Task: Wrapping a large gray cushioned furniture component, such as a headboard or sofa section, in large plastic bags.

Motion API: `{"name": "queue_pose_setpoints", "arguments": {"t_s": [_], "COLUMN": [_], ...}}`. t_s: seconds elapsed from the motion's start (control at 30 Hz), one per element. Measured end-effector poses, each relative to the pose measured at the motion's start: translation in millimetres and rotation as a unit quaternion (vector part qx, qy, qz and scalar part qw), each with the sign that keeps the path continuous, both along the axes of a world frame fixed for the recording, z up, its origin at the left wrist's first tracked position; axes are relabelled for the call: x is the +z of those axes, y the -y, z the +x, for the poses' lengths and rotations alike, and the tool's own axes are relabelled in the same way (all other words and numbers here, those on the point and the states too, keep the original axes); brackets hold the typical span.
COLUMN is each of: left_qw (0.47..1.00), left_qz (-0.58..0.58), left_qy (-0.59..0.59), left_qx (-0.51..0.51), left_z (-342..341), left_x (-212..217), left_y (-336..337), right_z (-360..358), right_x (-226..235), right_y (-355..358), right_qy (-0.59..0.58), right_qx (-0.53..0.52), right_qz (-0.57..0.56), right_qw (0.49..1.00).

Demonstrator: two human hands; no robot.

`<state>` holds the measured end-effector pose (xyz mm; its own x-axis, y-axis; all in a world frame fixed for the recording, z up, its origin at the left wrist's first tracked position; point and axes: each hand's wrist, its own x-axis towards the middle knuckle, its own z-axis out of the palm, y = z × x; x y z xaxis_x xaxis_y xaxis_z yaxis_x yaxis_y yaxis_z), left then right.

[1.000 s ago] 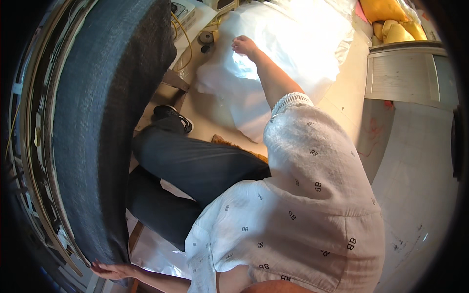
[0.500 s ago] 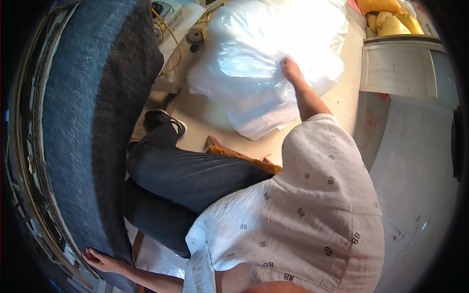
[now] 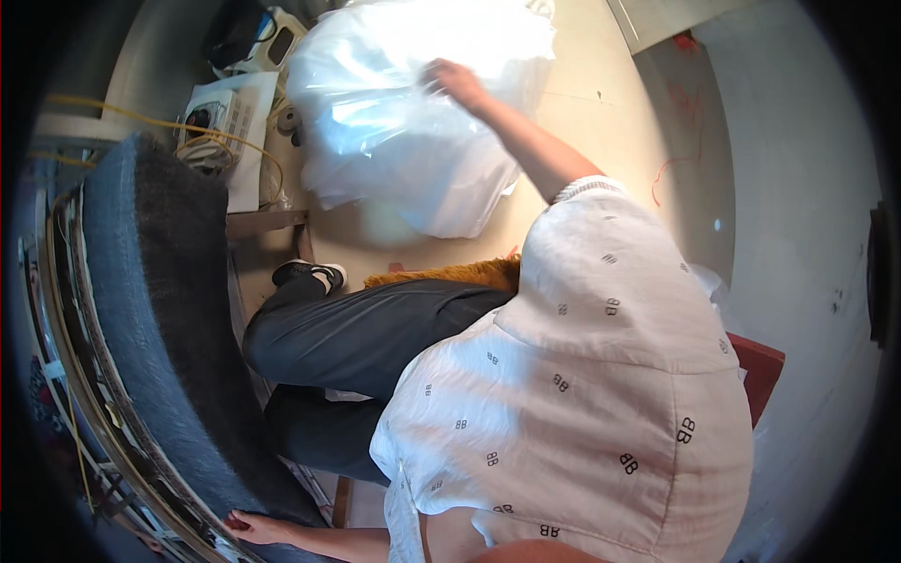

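My right hand (image 3: 452,84) is stretched out over a big, shiny, translucent white plastic bag (image 3: 404,141) on the floor. Its fingers look loose and apart, slightly blurred, with no plastic gathered in them; whether they touch the bag I cannot tell. My left hand (image 3: 255,527) rests with its fingers extended at the lower end of a long padded edge covered in blue and black denim-like cloth (image 3: 150,310). Beside that hand runs a curved metal rail (image 3: 122,436). What fills the bag is hidden by glare.
A small white device (image 3: 218,117) with yellow cables stands beyond the cloth-covered edge. Brown fluffy fabric (image 3: 450,273) lies behind my knees, over a seat. A red-brown board (image 3: 758,371) shows behind my back, near a pale wall (image 3: 817,281).
My right hand has let go of the plastic it was gripping. The view has swung right, shifting the bag left in the picture. My left hand stays at the cloth-covered edge.
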<state>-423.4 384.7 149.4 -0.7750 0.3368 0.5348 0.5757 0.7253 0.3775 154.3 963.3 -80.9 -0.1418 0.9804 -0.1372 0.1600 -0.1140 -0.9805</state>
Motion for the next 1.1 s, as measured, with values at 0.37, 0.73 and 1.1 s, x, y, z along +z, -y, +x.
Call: {"name": "queue_pose_setpoints", "arguments": {"t_s": [0.37,0.73,1.1], "left_qw": [1.000,0.986,0.966], "left_qz": [-0.004,-0.108,-0.134], "left_qy": [0.012,-0.083,0.003], "left_qx": [0.021,0.100,0.221], "left_z": [2,66,-8], "left_x": [25,50,10], "left_y": [33,11,42], "right_z": [170,136,-36], "right_x": [-67,-97,-46], "right_y": [51,16,43], "right_qy": [0.316,0.125,0.206], "right_qx": [-0.350,-0.199,-0.278], "right_qz": [-0.059,-0.082,0.144], "right_qw": [0.880,0.968,0.927]}}
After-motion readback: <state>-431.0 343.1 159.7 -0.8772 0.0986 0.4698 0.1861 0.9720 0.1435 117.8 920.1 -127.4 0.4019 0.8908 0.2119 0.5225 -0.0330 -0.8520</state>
